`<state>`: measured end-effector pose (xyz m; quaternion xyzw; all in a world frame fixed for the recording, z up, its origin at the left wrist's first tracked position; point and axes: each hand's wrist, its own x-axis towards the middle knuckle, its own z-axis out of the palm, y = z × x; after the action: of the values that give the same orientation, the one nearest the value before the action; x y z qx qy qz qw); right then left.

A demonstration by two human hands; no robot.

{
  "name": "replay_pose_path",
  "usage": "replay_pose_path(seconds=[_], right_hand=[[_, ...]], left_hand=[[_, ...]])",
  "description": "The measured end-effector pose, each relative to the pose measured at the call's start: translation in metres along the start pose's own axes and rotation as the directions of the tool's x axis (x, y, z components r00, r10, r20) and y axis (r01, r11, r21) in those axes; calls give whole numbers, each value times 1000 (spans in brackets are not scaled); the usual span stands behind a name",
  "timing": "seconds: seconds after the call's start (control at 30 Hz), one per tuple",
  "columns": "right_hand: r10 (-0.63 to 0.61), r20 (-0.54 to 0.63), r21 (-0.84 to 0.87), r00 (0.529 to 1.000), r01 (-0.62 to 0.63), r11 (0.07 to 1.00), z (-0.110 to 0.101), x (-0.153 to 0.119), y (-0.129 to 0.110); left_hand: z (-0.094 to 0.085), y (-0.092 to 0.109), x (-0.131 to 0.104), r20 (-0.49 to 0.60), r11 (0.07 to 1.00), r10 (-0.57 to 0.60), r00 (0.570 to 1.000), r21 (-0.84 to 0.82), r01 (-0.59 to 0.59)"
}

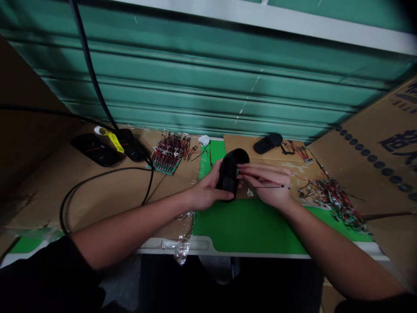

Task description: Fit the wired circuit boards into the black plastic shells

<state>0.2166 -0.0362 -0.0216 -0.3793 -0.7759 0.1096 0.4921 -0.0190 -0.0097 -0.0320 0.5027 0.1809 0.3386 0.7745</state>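
Note:
My left hand (211,189) is closed round a black, rounded plastic housing (230,174), hollow side towards me, thumb across its lower end. At the housing's right edge, my right hand (269,180) pinches a small circuit board (237,171) with thin red and black wires attached. The wires (272,186) trail right across the hand and end in a small black tip. Whether the board touches the inside of the housing I cannot tell. Below the right fingers, a small whitish piece (249,192) lies on the work surface.
Wired boards (166,156) stand bunched at centre left; a tangled pile (339,200) lies right. Behind is another black housing (267,143). Two black shells (96,149) and a looping cable (73,193) lie left. Cardboard walls (384,143) and a green panel (195,87) enclose the table.

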Motion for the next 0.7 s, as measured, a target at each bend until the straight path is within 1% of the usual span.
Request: replay_pose_path(seconds=[0.1,0.17,0.37,0.53,0.63,0.7], right_hand=[[-73,26,-42,997,74,996,-3,0,1],[-100,44,-58,994,103,993,-5,1,1],[-130,74,-112,989,138,984,-6,7,-7],[-170,81,-148,982,180,972,-7,7,-10],[-197,123,-156,973,215,964,-9,5,-9],[-208,149,-147,967,230,962,-11,3,-7]], left_hand=[[1,-1,-1,19,1000,-3,1000,-5,4],[1,-2,-2,24,1000,-14,1000,1,14],[1,-1,-1,-25,998,33,999,60,-31],[0,-3,0,-19,998,40,999,48,-39],[1,-3,0,-22,996,63,998,59,-62],[1,-4,0,-24,996,52,998,67,-51]])
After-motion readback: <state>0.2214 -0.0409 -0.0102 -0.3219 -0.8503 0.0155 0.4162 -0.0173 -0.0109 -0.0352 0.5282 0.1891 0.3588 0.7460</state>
